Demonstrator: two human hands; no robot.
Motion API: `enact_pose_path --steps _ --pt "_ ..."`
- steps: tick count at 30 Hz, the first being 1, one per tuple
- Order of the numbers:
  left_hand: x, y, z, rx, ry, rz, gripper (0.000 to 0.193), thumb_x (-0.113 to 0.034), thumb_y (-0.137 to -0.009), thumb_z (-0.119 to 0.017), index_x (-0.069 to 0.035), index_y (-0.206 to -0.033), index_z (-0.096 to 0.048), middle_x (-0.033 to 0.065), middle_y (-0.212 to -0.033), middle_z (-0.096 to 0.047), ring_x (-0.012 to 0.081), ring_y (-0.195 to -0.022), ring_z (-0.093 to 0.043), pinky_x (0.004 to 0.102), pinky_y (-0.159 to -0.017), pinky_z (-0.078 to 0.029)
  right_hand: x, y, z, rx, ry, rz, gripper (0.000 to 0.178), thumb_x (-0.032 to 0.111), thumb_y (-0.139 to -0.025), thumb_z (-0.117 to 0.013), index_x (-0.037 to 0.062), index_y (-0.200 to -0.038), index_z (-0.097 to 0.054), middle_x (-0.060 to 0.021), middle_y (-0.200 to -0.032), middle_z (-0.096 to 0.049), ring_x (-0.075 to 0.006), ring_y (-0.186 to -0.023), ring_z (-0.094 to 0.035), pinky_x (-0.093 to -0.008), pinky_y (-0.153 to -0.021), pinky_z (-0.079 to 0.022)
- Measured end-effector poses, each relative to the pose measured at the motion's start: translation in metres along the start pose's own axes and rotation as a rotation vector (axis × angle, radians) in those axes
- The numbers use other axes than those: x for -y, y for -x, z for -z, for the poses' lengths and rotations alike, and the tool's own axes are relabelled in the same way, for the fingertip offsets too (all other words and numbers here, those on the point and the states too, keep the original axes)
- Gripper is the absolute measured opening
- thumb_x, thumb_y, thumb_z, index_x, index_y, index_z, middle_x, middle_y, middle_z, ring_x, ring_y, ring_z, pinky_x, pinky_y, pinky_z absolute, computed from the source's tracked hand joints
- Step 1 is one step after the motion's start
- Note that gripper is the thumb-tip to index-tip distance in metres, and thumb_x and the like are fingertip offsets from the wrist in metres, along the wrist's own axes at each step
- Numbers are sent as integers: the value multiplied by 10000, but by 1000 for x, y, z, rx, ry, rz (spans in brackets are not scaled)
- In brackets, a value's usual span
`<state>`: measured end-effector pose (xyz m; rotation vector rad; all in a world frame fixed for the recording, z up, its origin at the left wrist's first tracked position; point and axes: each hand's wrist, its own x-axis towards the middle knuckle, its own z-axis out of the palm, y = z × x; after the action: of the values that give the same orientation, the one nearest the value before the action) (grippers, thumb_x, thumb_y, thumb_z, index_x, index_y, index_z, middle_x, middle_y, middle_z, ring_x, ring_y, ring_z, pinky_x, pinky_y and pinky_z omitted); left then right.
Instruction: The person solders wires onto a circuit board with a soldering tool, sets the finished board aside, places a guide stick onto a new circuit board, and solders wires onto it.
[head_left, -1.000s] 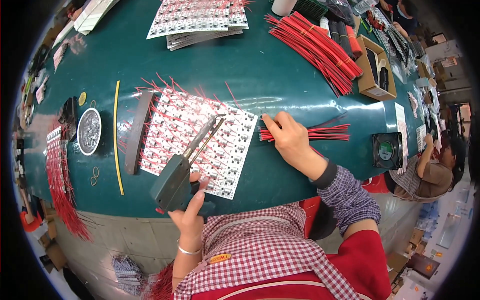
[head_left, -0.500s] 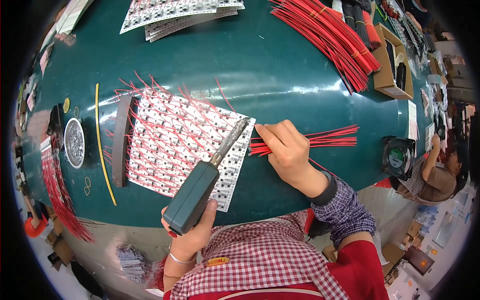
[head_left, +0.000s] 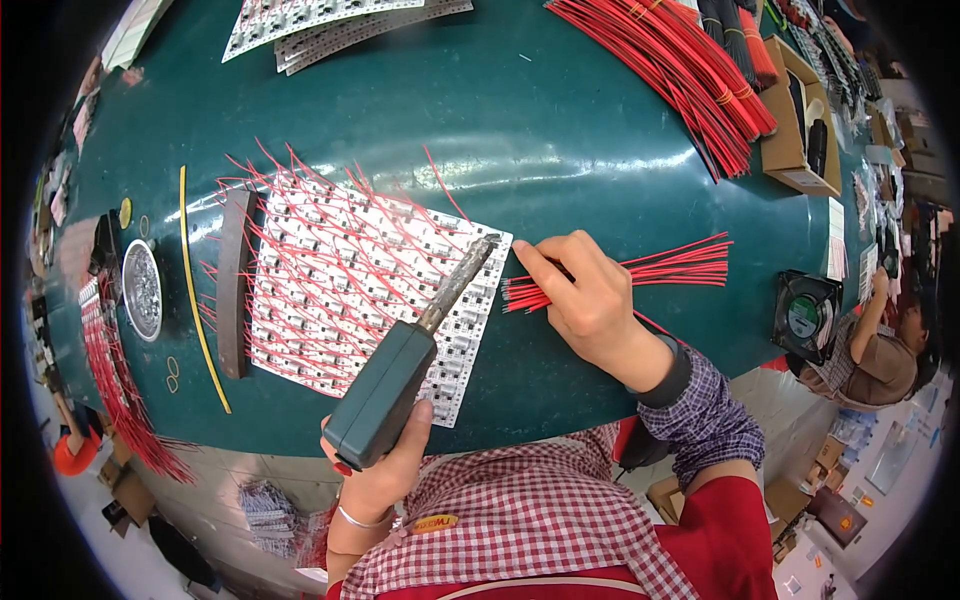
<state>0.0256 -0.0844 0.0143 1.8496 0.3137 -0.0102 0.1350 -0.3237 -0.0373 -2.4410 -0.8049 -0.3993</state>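
My left hand (head_left: 388, 468) is closed around the dark green handle of a soldering iron (head_left: 385, 388). The iron's metal tip touches or nearly touches the upper right corner of a white circuit board panel (head_left: 462, 345). Many thin red wires stand out from the panel over most of its surface. At that same corner my right hand (head_left: 590, 305) is pinched, thumb and index finger together. A red wire (head_left: 655, 325) comes out below the hand, apparently held in it; its front end is hidden. Beneath the right hand lies a small bundle of red wires (head_left: 685, 265).
A dark curved bar (head_left: 236, 285) lies along the panel's left edge. Farther left are a yellow strip (head_left: 196, 290), a bowl (head_left: 143, 290) and wired boards (head_left: 105, 350). Behind lie stacked panels (head_left: 320, 22), red wire bundles (head_left: 665, 75) and a cardboard box (head_left: 790, 120). A fan (head_left: 805, 315) stands right.
The view has shifted slightly. My right hand's fingers are still at the panel's corner, and the iron's tip remains there too.
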Motion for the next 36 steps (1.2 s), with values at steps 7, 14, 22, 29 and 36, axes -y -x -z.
enact_pose_path --steps 7,14,22,29,36 --pt "2 -3 -4 76 -96 -51 235 18 -784 -762 54 -1010 -710 114 -867 -690 165 -676 -631 280 -624 -510 2 1 -3 -38 -30 -7 466 -103 -598 -608 -43 -1051 -701 -113 -891 -628 -242 -706 -612 -337 -546 -498" --pt "3 -3 -4 114 -84 -23 228 32 -784 -744 64 -1006 -702 137 -873 -685 199 -691 -645 296 -646 -516 3 0 -3 -12 -32 -29 455 -100 -606 -609 -41 -1048 -700 -110 -893 -630 -241 -714 -615 -336 -552 -502" --pt "7 -2 -3 138 -174 -80 208 41 -774 -729 73 -977 -690 164 -889 -681 233 -679 -653 299 -653 -518 3 0 -4 -12 -40 -36 449 -97 -615 -614 -40 -1052 -698 -113 -892 -629 -246 -717 -615 -339 -555 -502" --pt "17 5 -2 156 -216 -133 216 32 -764 -735 74 -971 -690 177 -894 -686 262 -653 -651 316 -639 -526 3 0 -3 -6 -42 -40 442 -99 -618 -613 -45 -1049 -696 -115 -894 -631 -249 -722 -615 -340 -562 -504" --pt "16 15 0 71 -232 -139 221 33 -755 -738 63 -969 -698 177 -901 -689 271 -644 -650 324 -626 -528 2 0 -2 5 -59 -44 441 -105 -618 -606 -50 -1047 -696 -120 -909 -640 -255 -733 -618 -345 -574 -513"
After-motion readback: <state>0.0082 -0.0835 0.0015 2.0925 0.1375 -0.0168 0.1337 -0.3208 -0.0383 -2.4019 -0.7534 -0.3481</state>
